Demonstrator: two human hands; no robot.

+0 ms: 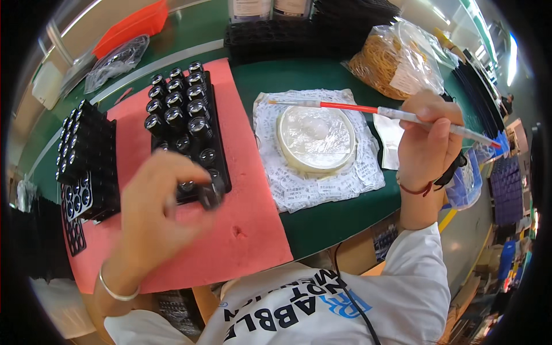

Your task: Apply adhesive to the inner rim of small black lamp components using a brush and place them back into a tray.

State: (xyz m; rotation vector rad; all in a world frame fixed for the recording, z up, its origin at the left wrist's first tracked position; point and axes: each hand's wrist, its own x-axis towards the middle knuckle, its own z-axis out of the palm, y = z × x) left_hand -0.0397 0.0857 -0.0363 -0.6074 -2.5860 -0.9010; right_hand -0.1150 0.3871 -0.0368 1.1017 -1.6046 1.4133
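My left hand (146, 207), blurred by motion, is over the near end of a black tray, its fingers closed on a small black glossy cylinder (211, 194). Rows of similar black cylinders with shiny tops stand in that tray (223, 155), which lies on a pink mat (253, 236). Raised on the right, my right hand (428, 141) grips a thin paintbrush (351, 107) with a red and clear handle. The brush's fine tip points left, above the far edge of a printed white sheet (273, 184). On this sheet sits a round, pale dish (282, 144) with a clear, wrinkled film-like surface.
Stacked black trays of cylinders (86, 149) stand at the left. A clear bag of rubber bands (385, 60) lies at the back right, near dark stacked trays (270, 40). Behind the mat are an orange bin (129, 29) and a plastic bag (118, 63). The green table's (322, 224) edge is close to me.
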